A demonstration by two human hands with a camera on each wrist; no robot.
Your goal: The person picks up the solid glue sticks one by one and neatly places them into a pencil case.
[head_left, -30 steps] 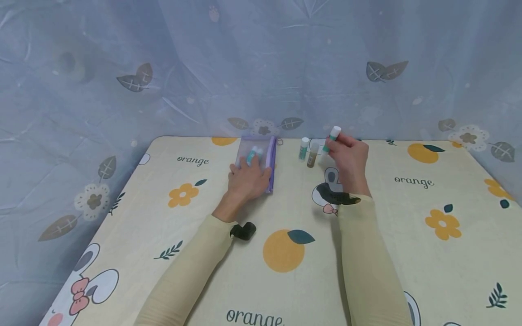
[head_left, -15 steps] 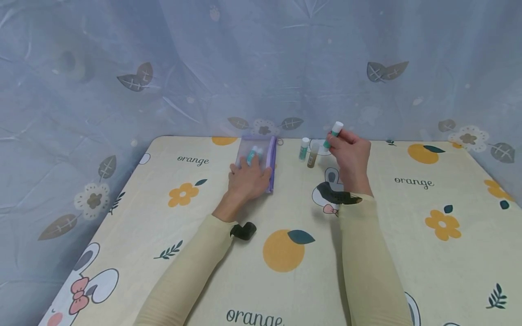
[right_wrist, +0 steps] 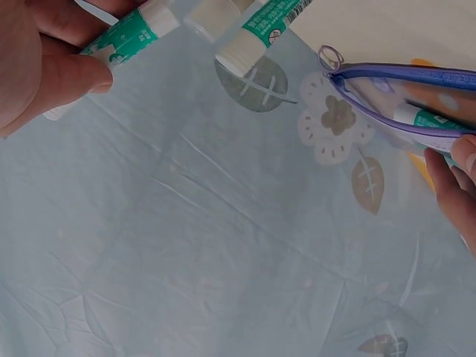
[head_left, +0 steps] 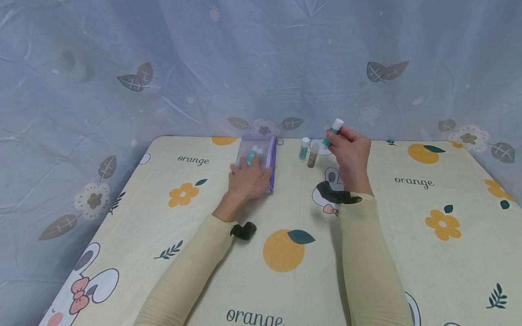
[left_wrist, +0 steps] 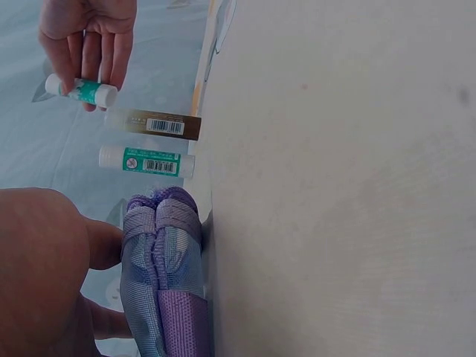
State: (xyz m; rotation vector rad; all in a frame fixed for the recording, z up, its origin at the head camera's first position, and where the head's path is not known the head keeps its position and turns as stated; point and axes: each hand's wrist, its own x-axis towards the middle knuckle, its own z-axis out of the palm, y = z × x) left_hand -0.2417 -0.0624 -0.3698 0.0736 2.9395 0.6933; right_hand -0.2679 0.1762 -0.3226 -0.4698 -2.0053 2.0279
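My right hand (head_left: pixel 351 154) pinches a green-and-white glue stick (head_left: pixel 336 127) between thumb and fingers, tilted and raised off the table. Just left of it, a brown-labelled glue stick (left_wrist: pixel 164 124) and another green one (left_wrist: pixel 152 161) stand upright side by side. My left hand (head_left: pixel 249 181) rests on a purple mesh zip pouch (head_left: pixel 270 156), its fingers spread over the top. In the right wrist view the pouch's zipped mouth (right_wrist: pixel 405 73) gapes toward the standing sticks, and a green glue stick (right_wrist: pixel 425 116) lies inside. Other contents are partly hidden by the hand.
A cream tablecloth (head_left: pixel 367 253) printed with oranges, flowers and rabbits covers the table. Its far edge lies just behind the pouch and sticks. Beyond hangs a blue-grey patterned curtain (head_left: pixel 261 68). A small ring pull (right_wrist: pixel 330 57) hangs at the pouch's zip end.
The right hand has lifted the glue stick slightly up and to the right. The left hand, the pouch and the standing glue sticks have not moved.
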